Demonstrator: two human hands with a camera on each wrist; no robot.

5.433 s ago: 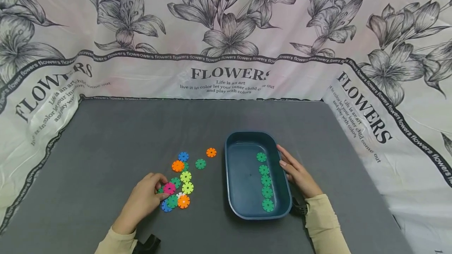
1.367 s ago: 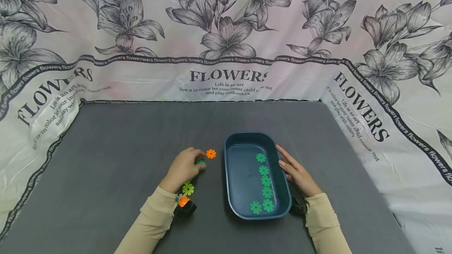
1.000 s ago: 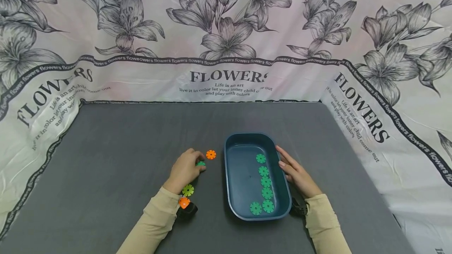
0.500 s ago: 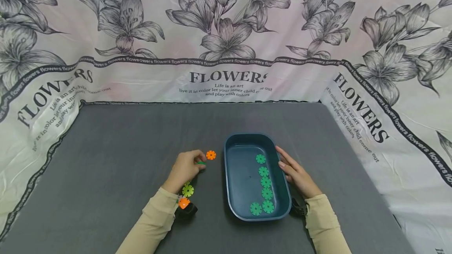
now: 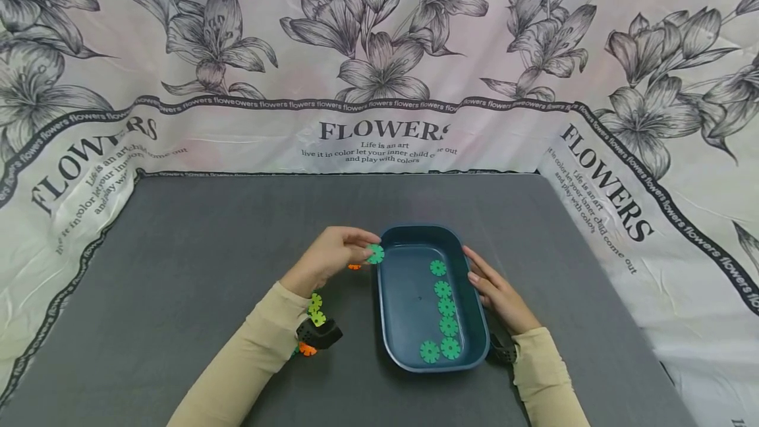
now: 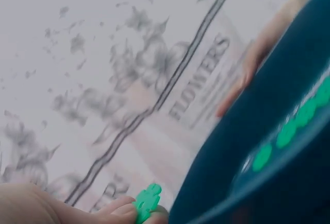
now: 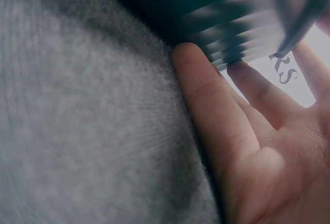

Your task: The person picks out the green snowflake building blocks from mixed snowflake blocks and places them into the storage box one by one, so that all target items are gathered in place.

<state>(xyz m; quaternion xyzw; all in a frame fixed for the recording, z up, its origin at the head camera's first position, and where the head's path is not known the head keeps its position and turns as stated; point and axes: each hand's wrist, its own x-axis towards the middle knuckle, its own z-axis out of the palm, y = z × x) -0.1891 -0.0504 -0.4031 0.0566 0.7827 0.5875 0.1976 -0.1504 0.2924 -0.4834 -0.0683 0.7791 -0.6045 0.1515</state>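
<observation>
My left hand (image 5: 333,254) pinches a green notched plastic disc (image 5: 376,254) between thumb and fingers, held up at the left rim of the blue tray (image 5: 409,366). In the left wrist view the same disc (image 6: 148,202) shows nearly edge-on at the fingertips. Inside the tray lie several green discs (image 5: 449,326), most in a column along the right side, one (image 5: 429,352) beside the lowest. My right hand (image 5: 503,292) rests against the tray's right side with fairly straight fingers; the right wrist view shows its fingertips touching the outer wall.
Left of the tray, an orange disc (image 5: 354,267) is partly covered by my left hand. Yellow-green discs (image 5: 317,317) and another orange disc (image 5: 308,349) lie partly hidden under the left forearm and its black wrist strap (image 5: 320,333). A flower-print cloth (image 5: 237,137) borders the grey table (image 5: 196,229).
My left hand has picked up the green disc from the table and carried it right and up to the tray's rim. Earlier, another green disc appeared in the tray's lower part. My right hand stays put.
</observation>
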